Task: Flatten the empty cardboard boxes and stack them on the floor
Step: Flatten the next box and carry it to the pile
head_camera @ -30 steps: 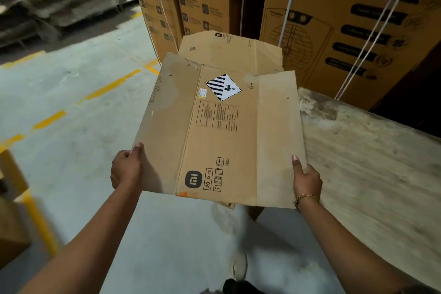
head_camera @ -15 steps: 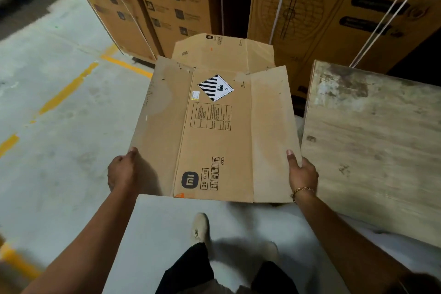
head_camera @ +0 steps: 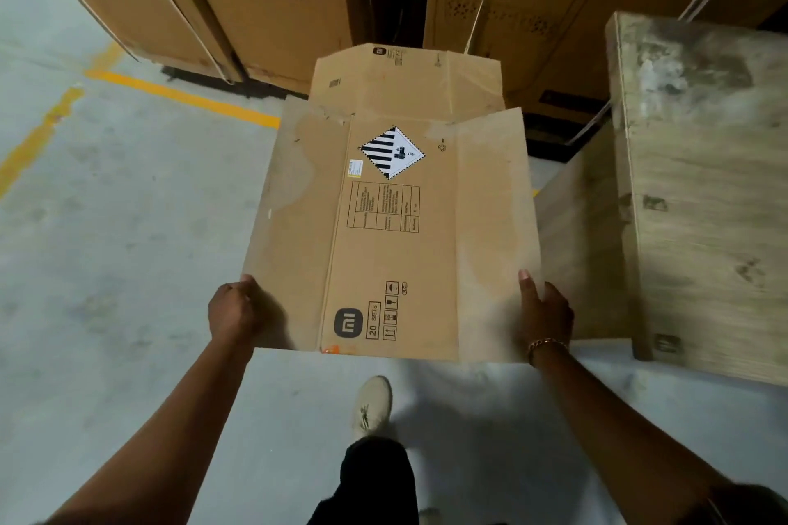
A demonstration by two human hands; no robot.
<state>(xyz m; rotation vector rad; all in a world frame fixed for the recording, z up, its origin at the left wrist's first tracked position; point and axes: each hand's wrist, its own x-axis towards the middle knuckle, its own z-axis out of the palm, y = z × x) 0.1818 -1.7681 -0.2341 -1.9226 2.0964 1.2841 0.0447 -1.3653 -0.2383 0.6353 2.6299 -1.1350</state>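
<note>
I hold a flattened brown cardboard box (head_camera: pixel 396 251) level in front of me, above the grey concrete floor (head_camera: pixel 106 269). Its top face carries a black-and-white striped diamond label, a printed table and a dark logo near its front edge. My left hand (head_camera: pixel 232 311) grips the near left corner, with the fingers under the board. My right hand (head_camera: pixel 543 311), with a gold bracelet at the wrist, grips the near right corner with the thumb on top. The box's flaps spread out at the far end.
A wooden crate or table (head_camera: pixel 699 192) stands close on the right. Tall strapped cartons (head_camera: pixel 264 0) line the back, with a dark gap between them. Yellow floor lines (head_camera: pixel 183 96) run at the left. My foot (head_camera: pixel 372 405) is under the box.
The view has tilted down and turned toward the cartons as I walk. The box stays in the same two-handed grip. My leg and foot have come into view beneath it.
</note>
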